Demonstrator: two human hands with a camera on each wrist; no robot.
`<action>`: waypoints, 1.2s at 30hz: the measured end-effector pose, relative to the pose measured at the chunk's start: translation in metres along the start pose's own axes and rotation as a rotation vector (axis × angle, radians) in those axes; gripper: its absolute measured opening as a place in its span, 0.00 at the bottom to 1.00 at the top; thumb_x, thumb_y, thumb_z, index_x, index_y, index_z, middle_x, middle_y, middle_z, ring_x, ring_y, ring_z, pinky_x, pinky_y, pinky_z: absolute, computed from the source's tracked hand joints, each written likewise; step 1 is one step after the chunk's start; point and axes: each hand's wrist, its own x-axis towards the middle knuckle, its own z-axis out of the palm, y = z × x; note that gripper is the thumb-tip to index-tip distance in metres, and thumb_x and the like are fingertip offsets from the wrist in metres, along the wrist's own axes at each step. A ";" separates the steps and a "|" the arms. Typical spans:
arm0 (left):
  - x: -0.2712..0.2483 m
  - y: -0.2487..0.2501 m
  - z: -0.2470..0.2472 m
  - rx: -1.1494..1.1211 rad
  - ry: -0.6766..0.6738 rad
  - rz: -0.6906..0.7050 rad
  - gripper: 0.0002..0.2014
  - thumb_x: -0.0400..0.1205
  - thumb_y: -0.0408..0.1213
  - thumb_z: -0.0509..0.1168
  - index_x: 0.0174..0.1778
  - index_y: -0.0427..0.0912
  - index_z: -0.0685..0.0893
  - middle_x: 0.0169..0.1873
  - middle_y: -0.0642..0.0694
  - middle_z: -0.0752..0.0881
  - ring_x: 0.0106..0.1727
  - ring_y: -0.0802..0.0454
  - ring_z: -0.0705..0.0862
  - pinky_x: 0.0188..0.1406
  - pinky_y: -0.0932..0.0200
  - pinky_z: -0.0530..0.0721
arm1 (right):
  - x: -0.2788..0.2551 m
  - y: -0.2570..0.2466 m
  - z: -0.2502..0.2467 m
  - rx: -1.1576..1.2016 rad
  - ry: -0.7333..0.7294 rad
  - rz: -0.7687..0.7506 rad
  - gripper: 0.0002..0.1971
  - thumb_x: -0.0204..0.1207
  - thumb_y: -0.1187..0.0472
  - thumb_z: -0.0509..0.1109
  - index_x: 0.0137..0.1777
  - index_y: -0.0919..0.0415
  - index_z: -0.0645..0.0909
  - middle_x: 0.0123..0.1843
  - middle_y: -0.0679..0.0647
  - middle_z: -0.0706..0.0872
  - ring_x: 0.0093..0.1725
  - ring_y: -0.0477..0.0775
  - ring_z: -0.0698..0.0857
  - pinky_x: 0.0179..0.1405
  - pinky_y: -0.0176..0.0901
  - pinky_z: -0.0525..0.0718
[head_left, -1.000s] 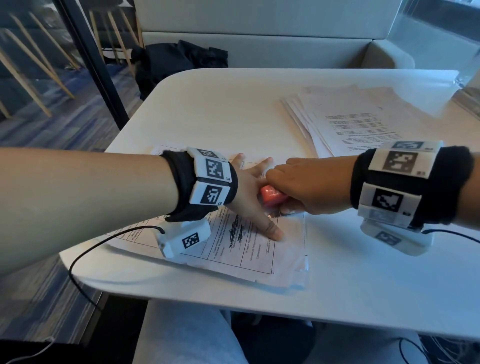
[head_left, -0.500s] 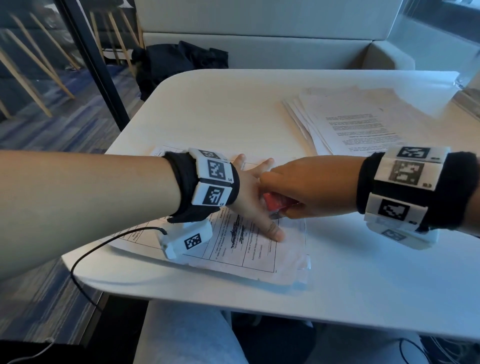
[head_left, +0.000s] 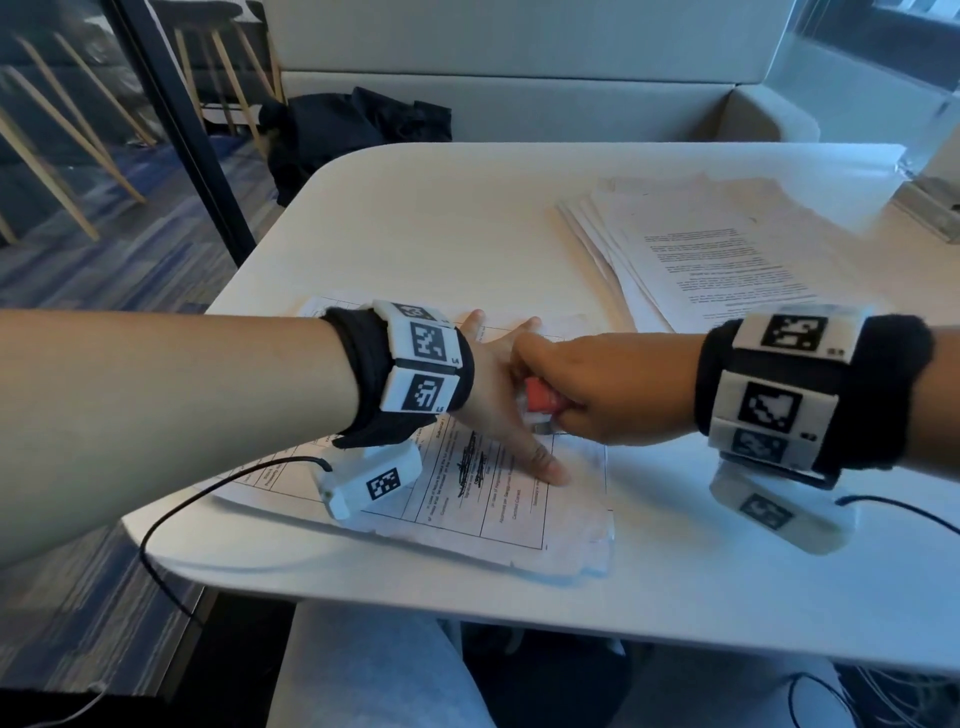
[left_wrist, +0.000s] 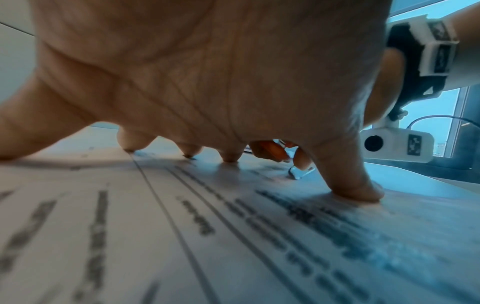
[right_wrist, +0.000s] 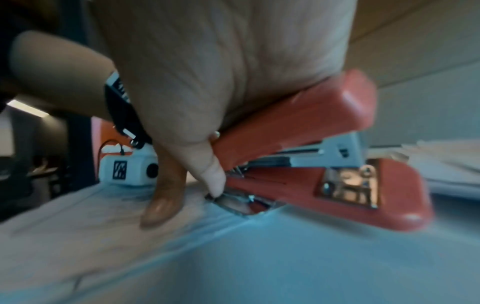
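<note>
Pressing down on the stack of white printed forms (head_left: 519, 514) at the near edge of the white desk (head_left: 727, 582), my left hand (head_left: 493, 410) lies open, fingers spread and tips flat on the top sheet. In the fork between its thumb and forefinger sits the small red plastic stapler (right_wrist: 298, 127). My right hand (head_left: 613, 389) grips it from above, fingers curled over its top. Its long axis runs across me, in line with my right forearm. The steel tab (right_wrist: 241, 203) at its tail points at my left hand and meets the paper just beside the thumb, while the open mouth faces back toward my right wrist. So I judge the next move works leftward, tail first, against the held sheets; whether a staple lies under the tab I cannot tell. Farther off to the right lies a loose pile of typed pages (head_left: 717, 260), well apart.
</note>
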 end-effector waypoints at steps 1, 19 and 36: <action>0.001 -0.001 0.001 0.009 0.011 0.020 0.46 0.66 0.81 0.52 0.79 0.70 0.51 0.84 0.58 0.41 0.78 0.53 0.21 0.73 0.26 0.29 | 0.002 -0.002 -0.001 0.041 -0.037 0.068 0.13 0.82 0.57 0.63 0.61 0.55 0.63 0.40 0.52 0.81 0.36 0.52 0.78 0.35 0.45 0.79; -0.011 0.005 -0.005 -0.166 -0.024 -0.169 0.52 0.60 0.81 0.61 0.76 0.78 0.39 0.79 0.55 0.24 0.77 0.38 0.22 0.76 0.31 0.35 | 0.003 0.000 -0.020 0.367 -0.178 0.372 0.15 0.75 0.55 0.73 0.57 0.50 0.73 0.45 0.52 0.86 0.33 0.48 0.85 0.28 0.35 0.81; -0.029 0.000 -0.017 -0.178 0.365 -0.042 0.25 0.71 0.53 0.76 0.64 0.55 0.84 0.63 0.57 0.82 0.65 0.56 0.77 0.64 0.57 0.74 | -0.010 0.006 -0.009 -0.098 0.006 0.264 0.17 0.78 0.45 0.69 0.59 0.54 0.78 0.44 0.46 0.80 0.40 0.44 0.77 0.39 0.36 0.74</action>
